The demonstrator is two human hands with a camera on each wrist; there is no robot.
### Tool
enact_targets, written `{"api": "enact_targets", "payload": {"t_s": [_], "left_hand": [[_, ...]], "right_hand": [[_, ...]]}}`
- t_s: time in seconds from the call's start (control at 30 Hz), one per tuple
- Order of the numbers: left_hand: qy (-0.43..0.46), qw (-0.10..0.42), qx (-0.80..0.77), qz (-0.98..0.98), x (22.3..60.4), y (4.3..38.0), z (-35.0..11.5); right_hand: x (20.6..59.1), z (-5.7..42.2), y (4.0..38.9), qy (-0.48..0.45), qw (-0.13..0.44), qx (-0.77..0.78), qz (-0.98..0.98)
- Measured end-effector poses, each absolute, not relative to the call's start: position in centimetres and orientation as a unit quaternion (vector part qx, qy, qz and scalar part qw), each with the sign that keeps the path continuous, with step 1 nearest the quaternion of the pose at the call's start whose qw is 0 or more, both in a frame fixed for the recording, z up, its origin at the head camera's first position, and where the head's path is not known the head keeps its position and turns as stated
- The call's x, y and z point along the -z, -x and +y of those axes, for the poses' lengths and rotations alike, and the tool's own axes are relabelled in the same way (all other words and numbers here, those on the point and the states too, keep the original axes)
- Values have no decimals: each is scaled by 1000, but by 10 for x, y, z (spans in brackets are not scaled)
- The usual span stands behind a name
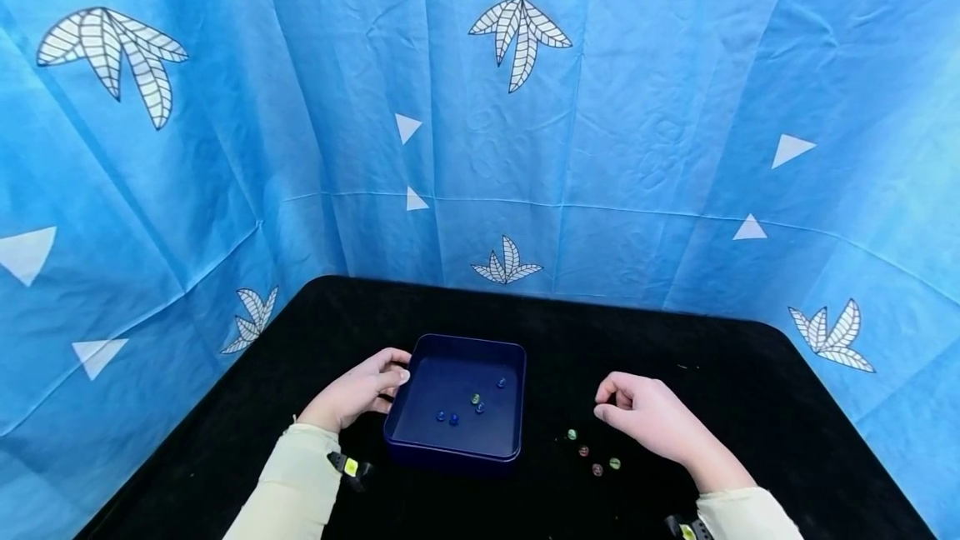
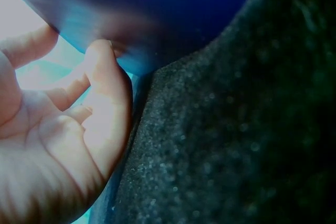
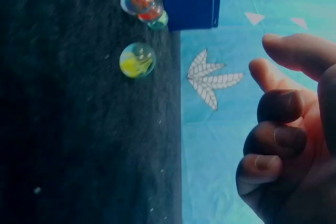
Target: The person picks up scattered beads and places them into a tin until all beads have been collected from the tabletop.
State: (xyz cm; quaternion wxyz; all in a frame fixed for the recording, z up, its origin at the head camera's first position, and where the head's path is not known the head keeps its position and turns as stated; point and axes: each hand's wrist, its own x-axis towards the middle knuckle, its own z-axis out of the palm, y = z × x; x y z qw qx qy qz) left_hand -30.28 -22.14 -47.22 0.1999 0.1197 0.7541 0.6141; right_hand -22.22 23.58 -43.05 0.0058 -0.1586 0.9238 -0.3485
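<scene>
Two hands at work with glass marbles and a blue tray

Four small, round, clear-glass marbles with coloured swirls lie loosely grouped on the table: a green marble [image 1: 572,434], two reddish marbles [image 1: 597,469] and a yellow-green marble [image 1: 615,463]. Just to their left sits a shallow, dark-blue, rectangular tray [image 1: 465,444] with rounded corners. Inside are four blue marbles [image 1: 453,419] and one yellowish-green glass marble [image 1: 475,398], spread over its floor.

The right hand [image 1: 652,415] hovers beyond and to the right of the loose marbles, touching none of them. Its thumb and index finger point toward each other with a narrow gap between; the other three fingers bend toward the palm. It grasps nothing visible.

The left hand [image 1: 363,390] reaches in from the side, thumb and fingers gently bent, their tips resting against the tray's left wall without wrapping round it.

Both arms wear pale cream sleeves [image 1: 288,473]. The table is covered in black cloth [image 1: 615,340]; behind it hangs a bright-blue fabric curtain [image 1: 652,107] printed with white leaves and triangles.
</scene>
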Motion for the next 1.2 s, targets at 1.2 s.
{"api": "enact_targets", "payload": {"t_s": [1.2], "left_hand": [[-128,203,-611,755,475,305,-222]], "right_hand": [[463,259,225,265,191,352,877]]}}
